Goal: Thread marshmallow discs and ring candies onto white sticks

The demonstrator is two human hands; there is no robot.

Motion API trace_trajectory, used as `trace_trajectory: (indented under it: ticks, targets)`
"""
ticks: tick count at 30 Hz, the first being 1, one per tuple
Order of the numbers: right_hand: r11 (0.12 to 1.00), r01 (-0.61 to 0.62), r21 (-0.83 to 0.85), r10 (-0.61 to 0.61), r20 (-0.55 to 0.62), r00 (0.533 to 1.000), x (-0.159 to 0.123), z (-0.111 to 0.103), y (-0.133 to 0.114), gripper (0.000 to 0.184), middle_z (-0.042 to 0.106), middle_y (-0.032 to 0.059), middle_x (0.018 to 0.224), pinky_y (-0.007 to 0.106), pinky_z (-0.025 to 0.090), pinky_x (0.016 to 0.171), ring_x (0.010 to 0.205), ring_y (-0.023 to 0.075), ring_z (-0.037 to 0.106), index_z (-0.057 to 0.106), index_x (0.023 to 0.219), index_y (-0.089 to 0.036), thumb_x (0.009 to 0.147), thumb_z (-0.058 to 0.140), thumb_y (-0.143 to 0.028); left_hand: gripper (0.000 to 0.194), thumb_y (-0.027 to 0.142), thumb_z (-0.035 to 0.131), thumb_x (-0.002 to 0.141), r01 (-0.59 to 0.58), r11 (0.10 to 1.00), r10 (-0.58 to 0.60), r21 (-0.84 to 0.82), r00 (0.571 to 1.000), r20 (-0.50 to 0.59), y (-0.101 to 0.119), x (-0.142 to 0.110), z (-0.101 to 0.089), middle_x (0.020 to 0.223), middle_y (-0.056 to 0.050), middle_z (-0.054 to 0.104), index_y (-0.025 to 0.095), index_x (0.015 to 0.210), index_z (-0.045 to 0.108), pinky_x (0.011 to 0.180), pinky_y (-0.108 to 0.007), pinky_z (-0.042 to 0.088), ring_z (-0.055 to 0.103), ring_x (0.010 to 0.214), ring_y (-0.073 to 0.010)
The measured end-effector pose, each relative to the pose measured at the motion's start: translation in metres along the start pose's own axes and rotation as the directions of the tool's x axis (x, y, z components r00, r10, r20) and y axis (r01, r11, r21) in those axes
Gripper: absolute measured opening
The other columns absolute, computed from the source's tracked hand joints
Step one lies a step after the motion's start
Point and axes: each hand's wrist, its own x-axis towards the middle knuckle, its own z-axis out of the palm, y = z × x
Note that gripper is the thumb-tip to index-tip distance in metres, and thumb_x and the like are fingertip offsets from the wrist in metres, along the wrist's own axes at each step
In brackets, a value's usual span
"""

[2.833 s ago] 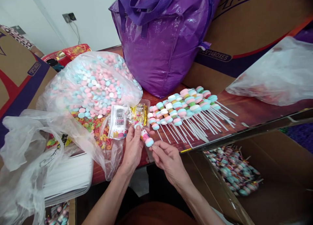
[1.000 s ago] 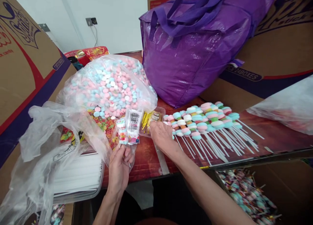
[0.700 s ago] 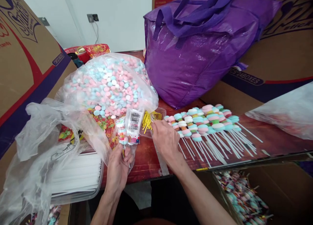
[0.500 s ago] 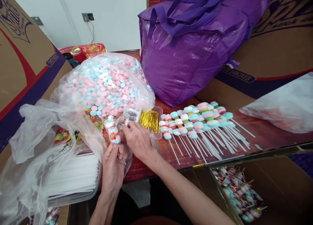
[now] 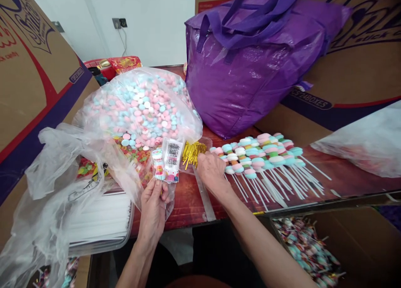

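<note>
My left hand pinches the lower end of a marshmallow candy stick in a printed clear wrapper, holding it upright. Right behind it lie flat printed wrappers with dark lettering. My right hand is at the small clear tray of gold twist ties, its curled fingertips at the right side of the ties. Whatever may be between those fingers is hidden. Just right of this hand, unwrapped marshmallow candy sticks lie in rows, their white sticks pointing toward me.
A big clear bag of pastel marshmallows stands behind, with ring gummies in front. White sticks fill a plastic tub at left. A purple bag and cardboard boxes rise around the table. Wrapped candies lie in a box below.
My right hand has moved right, from the printed wrappers to the gold twist ties. My left hand still holds the wrapped candy stick. The view has shifted slightly.
</note>
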Motion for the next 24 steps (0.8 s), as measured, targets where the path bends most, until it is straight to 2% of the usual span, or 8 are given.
trace_trajectory:
  ticks: [4, 8, 13, 18, 21, 24]
  targets:
    - [0.996, -0.074, -0.045, 0.073, -0.015, 0.997, 0.002, 0.004, -0.003, 0.03, 0.069, 0.0241, 0.101, 0.036, 0.047, 0.075, 0.1, 0.0323, 0.065, 0.07, 0.103, -0.004, 0.09, 0.043, -0.004, 0.032, 0.029, 0.085, 0.068, 0.047, 0.997, -0.049, -0.052, 0.998, -0.033, 0.003, 0.007, -0.002, 0.066, 0.003, 0.056, 0.016, 0.078, 0.057, 0.046, -0.014, 0.031, 0.039, 0.051, -0.0032]
    - [0.996, -0.057, -0.063, 0.056, -0.008, 0.998, 0.001, 0.004, -0.002, 0.032, 0.07, 0.0251, 0.102, 0.038, 0.048, 0.076, 0.102, 0.034, 0.066, 0.069, 0.105, -0.002, 0.092, 0.041, -0.004, 0.031, 0.024, 0.083, 0.07, 0.065, 0.993, -0.071, -0.096, 0.996, -0.06, 0.007, 0.014, -0.003, 0.064, 0.004, 0.054, 0.014, 0.08, 0.056, 0.044, -0.013, 0.029, 0.037, 0.049, -0.0023]
    - [0.998, -0.014, -0.069, 0.016, 0.02, 1.0, 0.004, 0.005, -0.003, 0.03, 0.072, 0.0228, 0.099, 0.037, 0.048, 0.076, 0.1, 0.0334, 0.068, 0.072, 0.1, -0.005, 0.091, 0.043, -0.005, 0.031, 0.025, 0.083, 0.072, 0.041, 0.995, -0.046, -0.096, 0.997, -0.056, 0.006, 0.015, -0.005, 0.064, 0.004, 0.054, 0.015, 0.079, 0.054, 0.045, -0.013, 0.03, 0.038, 0.049, -0.0027]
    - [0.996, -0.054, -0.074, 0.054, 0.004, 0.999, 0.006, 0.005, -0.003, 0.028, 0.071, 0.0233, 0.1, 0.034, 0.049, 0.075, 0.098, 0.0307, 0.069, 0.068, 0.106, -0.003, 0.092, 0.043, -0.007, 0.039, 0.03, 0.088, 0.065, -0.01, 0.999, 0.009, -0.053, 1.0, -0.016, 0.007, 0.013, -0.004, 0.064, 0.005, 0.056, 0.016, 0.081, 0.055, 0.045, -0.012, 0.031, 0.038, 0.049, -0.0022]
    - [0.994, -0.093, -0.061, 0.092, -0.024, 0.996, 0.003, 0.003, 0.002, 0.031, 0.072, 0.0193, 0.1, 0.032, 0.048, 0.072, 0.096, 0.0283, 0.069, 0.065, 0.112, -0.007, 0.097, 0.039, -0.011, 0.043, 0.033, 0.09, 0.062, -0.02, 0.999, 0.02, -0.038, 1.0, -0.004, 0.008, 0.014, -0.002, 0.063, 0.005, 0.057, 0.018, 0.082, 0.054, 0.046, -0.013, 0.033, 0.04, 0.05, -0.0031]
    - [0.997, -0.067, -0.046, 0.066, -0.021, 0.998, 0.004, 0.002, 0.004, 0.028, 0.071, 0.02, 0.104, 0.034, 0.047, 0.074, 0.101, 0.0311, 0.067, 0.069, 0.105, -0.009, 0.097, 0.043, -0.016, 0.044, 0.036, 0.09, 0.062, -0.024, 1.0, 0.024, 0.003, 1.0, -0.007, 0.008, 0.015, 0.0, 0.064, 0.005, 0.058, 0.018, 0.081, 0.054, 0.046, -0.014, 0.035, 0.043, 0.05, -0.0041]
